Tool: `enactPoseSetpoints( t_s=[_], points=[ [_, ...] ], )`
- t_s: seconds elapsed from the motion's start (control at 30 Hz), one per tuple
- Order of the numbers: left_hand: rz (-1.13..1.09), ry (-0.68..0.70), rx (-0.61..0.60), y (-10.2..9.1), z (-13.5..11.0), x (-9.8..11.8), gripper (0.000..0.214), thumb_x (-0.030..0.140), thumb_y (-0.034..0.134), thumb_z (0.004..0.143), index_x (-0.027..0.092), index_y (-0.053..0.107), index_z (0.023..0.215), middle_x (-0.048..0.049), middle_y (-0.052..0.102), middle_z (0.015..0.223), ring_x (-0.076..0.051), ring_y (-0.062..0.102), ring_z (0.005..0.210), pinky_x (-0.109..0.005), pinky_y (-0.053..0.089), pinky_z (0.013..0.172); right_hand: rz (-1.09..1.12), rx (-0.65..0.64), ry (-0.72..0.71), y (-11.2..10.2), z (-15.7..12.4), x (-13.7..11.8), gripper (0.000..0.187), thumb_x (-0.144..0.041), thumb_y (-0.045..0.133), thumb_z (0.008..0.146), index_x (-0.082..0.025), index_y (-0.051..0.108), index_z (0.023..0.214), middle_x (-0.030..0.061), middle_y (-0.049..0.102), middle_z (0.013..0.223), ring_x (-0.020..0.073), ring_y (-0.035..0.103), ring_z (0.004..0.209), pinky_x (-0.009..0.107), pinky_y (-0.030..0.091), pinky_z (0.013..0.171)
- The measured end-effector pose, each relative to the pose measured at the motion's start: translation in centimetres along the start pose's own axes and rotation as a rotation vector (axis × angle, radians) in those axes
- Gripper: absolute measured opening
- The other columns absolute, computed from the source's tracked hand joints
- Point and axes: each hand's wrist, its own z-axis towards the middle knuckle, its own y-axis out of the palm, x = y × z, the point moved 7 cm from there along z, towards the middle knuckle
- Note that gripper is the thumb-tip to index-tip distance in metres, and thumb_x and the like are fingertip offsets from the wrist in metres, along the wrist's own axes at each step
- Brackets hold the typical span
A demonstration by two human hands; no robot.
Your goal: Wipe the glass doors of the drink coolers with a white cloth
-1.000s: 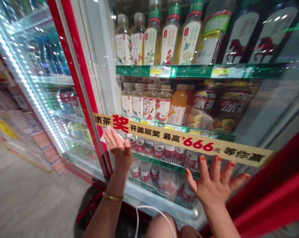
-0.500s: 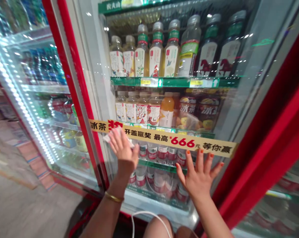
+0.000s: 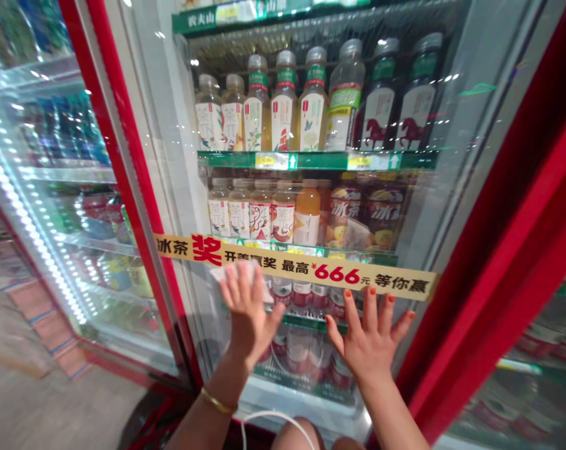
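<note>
The left hand [image 3: 249, 319], fingers [image 3: 244, 284] spread, presses a white cloth [image 3: 238, 273] against a drinks cooler's glass door [image 3: 179, 156]. The right hand [image 3: 369, 340] rests open on the glass, fingers spread, below a yellow promotional strip [image 3: 292, 265], with bottled teas [image 3: 283, 119] behind.

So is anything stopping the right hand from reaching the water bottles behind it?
Yes, the fridge's glass door stands between them. The right hand appears flat against the outside of the pane, with the water bottles behind it. The yellow banner crosses the glass just above the fingertips, outside that direct path.
</note>
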Motion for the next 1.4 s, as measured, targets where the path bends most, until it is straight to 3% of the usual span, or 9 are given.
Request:
enactPoseSetpoints(
  t_s=[0.13,0.33,0.53,0.63,0.8,0.9,1.03,1.27,1.4],
  points=[
    [-0.002,0.392,-0.127,1.6,-6.2,4.0,0.093,0.086,0.065,0.088,0.050,0.038,0.169,0.0051,0.046,0.175,-0.028,0.016,0.174,-0.047,0.004,0.144,-0.006,-0.016,-0.002,0.0,-0.1,0.1,0.087,-0.049,0.064,0.101,-0.031,0.026,0.177,0.0086,0.017,0.186,0.0413,0.014,0.173,0.078,0.014,0.135],
    [0.059,-0.125,0.070,-1.9,2.7,-3.6,0.080,0.047,0.032,0.112,0.016,-0.003,0.178,-0.0171,-0.009,0.185,-0.045,-0.004,0.173,-0.076,0.012,0.137,-0.018,0.001,-0.013,-0.2,0.2,-0.1,0.087,-0.057,0.061,0.104,-0.028,0.025,0.177,0.0084,0.015,0.187,0.0382,0.010,0.174,0.074,0.009,0.137],
    [0.031,0.390,-0.058,1.1,-3.3,6.5,0.092,0.087,0.038,0.100,0.035,0.028,0.176,-0.0027,0.026,0.184,-0.031,0.003,0.175,-0.054,-0.003,0.143,0.002,0.007,-0.019,-0.5,0.5,-0.1,0.084,-0.058,0.059,0.106,-0.027,0.027,0.177,0.0082,0.017,0.186,0.0351,0.011,0.174,0.069,0.005,0.139],
    [0.060,0.349,-0.033,0.9,-6.1,3.1,0.085,0.073,0.054,0.102,0.038,0.028,0.175,-0.0036,0.036,0.180,-0.029,0.011,0.175,-0.053,0.006,0.144,0.011,0.003,-0.027,-0.5,0.6,-0.2,0.086,-0.057,0.062,0.105,-0.027,0.026,0.177,0.0078,0.017,0.186,0.0348,0.012,0.174,0.068,0.004,0.140],
    [0.095,-0.129,0.140,-1.9,0.6,-6.2,0.079,0.037,0.032,0.111,0.008,0.000,0.177,-0.0282,-0.004,0.183,-0.052,-0.002,0.171,-0.081,0.016,0.132,-0.001,0.022,-0.018,-0.7,0.7,-0.2,0.085,-0.055,0.061,0.105,-0.026,0.025,0.177,0.0075,0.015,0.186,0.0341,0.009,0.174,0.066,0.004,0.140],
    [0.061,-0.092,0.105,-1.0,0.9,-2.8,0.084,0.045,0.037,0.111,0.008,0.001,0.177,-0.0264,-0.005,0.184,-0.049,-0.007,0.172,-0.079,0.009,0.135,-0.003,0.009,-0.014,-0.6,0.6,-0.2,0.085,-0.056,0.059,0.105,-0.028,0.024,0.177,0.0066,0.015,0.186,0.0336,0.009,0.174,0.068,0.005,0.139],
    [-0.008,0.244,-0.032,1.0,-5.4,3.0,0.083,0.073,0.055,0.101,0.040,0.033,0.174,-0.0032,0.040,0.179,-0.033,0.021,0.172,-0.055,0.014,0.143,0.001,0.003,-0.014,-0.6,0.5,-0.1,0.084,-0.058,0.058,0.106,-0.028,0.025,0.177,0.0058,0.014,0.187,0.0332,0.009,0.174,0.066,0.004,0.140],
    [0.075,-0.202,0.118,-1.5,-3.1,-8.2,0.078,0.043,0.032,0.112,0.008,0.008,0.177,-0.0300,0.020,0.180,-0.044,0.004,0.173,-0.076,0.017,0.136,-0.007,0.007,-0.007,-0.3,0.0,0.0,0.086,-0.056,0.061,0.104,-0.028,0.026,0.177,0.0079,0.017,0.186,0.0363,0.011,0.174,0.071,0.008,0.138],
    [0.083,-0.108,0.031,1.1,-5.0,-2.9,0.092,0.062,0.049,0.105,0.009,0.022,0.176,-0.0273,0.024,0.181,-0.046,0.006,0.173,-0.072,0.016,0.138,0.010,-0.003,0.009,0.0,-0.5,0.2,0.084,-0.053,0.063,0.102,-0.030,0.029,0.176,0.0092,0.023,0.185,0.0408,0.017,0.172,0.076,0.012,0.136]
  ],
)
